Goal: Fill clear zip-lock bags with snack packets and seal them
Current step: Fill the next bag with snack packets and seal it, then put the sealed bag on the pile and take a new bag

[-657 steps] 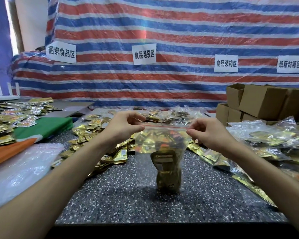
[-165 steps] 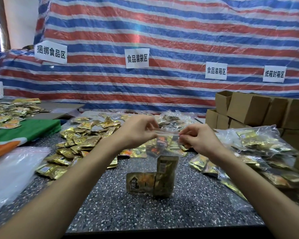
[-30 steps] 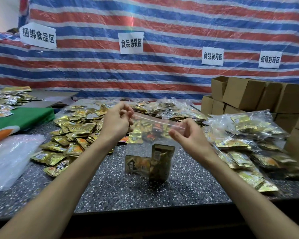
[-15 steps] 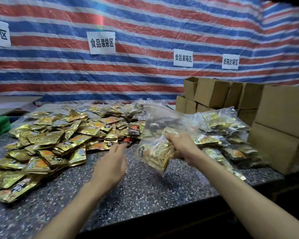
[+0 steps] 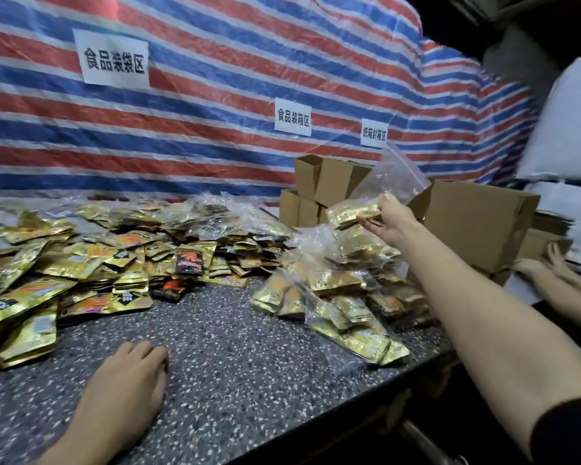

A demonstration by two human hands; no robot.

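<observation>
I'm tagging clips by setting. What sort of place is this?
Likely a food-packing workshop: paper zone signs on a striped tarp wall, gold snack packets heaped on the speckled table, and cardboard boxes behind the filled zip-lock bag in the right hand.

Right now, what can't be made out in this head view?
Head view:
Bag zip: blurred, sealed or not unclear.
Packets inside it: count hidden by right hand and blur.
Loose packets: pile cut off by left edge.
Second person's hands: blurred at right edge, their grip unclear.
</observation>
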